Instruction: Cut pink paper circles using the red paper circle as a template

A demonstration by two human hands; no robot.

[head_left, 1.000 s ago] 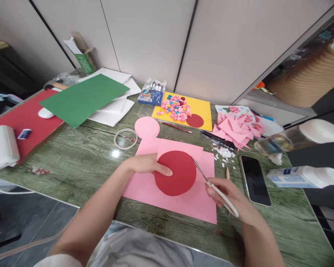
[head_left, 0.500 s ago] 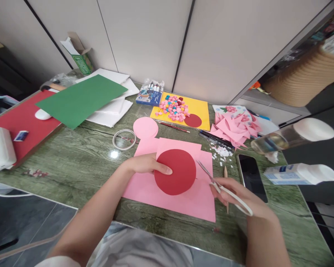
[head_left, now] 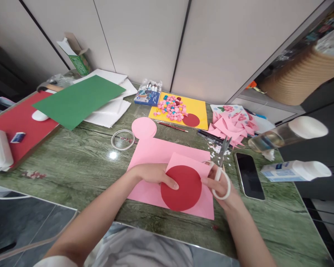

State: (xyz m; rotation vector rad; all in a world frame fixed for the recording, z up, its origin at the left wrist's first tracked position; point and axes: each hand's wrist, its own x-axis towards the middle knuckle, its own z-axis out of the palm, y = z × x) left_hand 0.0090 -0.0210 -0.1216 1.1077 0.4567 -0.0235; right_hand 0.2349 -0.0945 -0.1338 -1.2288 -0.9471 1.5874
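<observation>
My left hand point(head_left: 157, 174) is closed, its thumb lying on top of a large red paper circle point(head_left: 185, 191) and its fingers hidden underneath. Behind the circle is a smaller pink paper sheet point(head_left: 180, 160), pinched together with it. My right hand point(head_left: 222, 189) has white-handled scissors point(head_left: 223, 157) hooked in it, blades pointing up and away from the paper. Its thumb and fingertips also touch the right edge of the pink sheet and circle. Both papers are held over a larger pink sheet point(head_left: 147, 152) lying on the table.
Pink paper circles point(head_left: 144, 128) and a roll of tape point(head_left: 123, 139) lie to the left. Yellow paper point(head_left: 201, 111) behind carries small coloured paper balls point(head_left: 172, 107). Pink offcuts point(head_left: 230, 126), a phone point(head_left: 249, 176) and bottles point(head_left: 294, 171) are at right; green paper point(head_left: 80, 98) at left.
The red circle and smaller pink sheet have shifted toward me and slightly right. My right hand has come in to their right edge, and the scissors have swung to point upward.
</observation>
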